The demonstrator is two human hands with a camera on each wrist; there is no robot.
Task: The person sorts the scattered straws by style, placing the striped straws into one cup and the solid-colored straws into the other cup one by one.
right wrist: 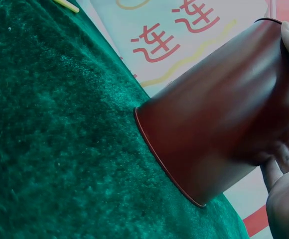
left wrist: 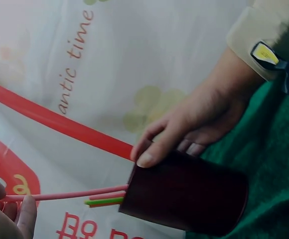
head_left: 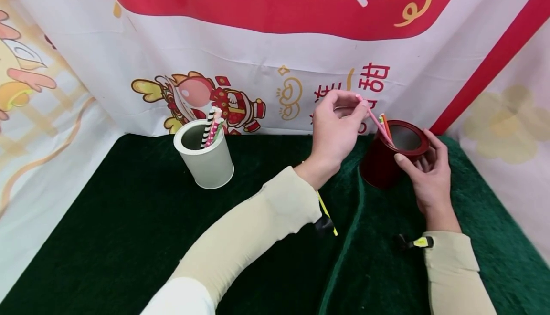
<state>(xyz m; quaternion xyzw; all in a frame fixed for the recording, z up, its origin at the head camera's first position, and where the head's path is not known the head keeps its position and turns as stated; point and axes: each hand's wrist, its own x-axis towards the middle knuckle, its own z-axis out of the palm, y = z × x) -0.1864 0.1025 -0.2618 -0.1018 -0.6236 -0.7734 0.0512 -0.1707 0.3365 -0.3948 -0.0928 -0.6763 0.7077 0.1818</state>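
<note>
My left hand pinches a thin pink straw near its upper end, between thumb and fingers. The straw slants down to the right, and its lower end is inside a dark red cylindrical cup. An orange straw and a green one stand in the same cup, their ends poking out in the left wrist view. My right hand grips the cup at its right side, the thumb near the rim. In the right wrist view the cup's base meets the green cloth.
A white cup with several patterned straws stands at the left. A yellow stick lies on the green cloth, partly behind my left sleeve. A printed fabric backdrop hangs behind the table.
</note>
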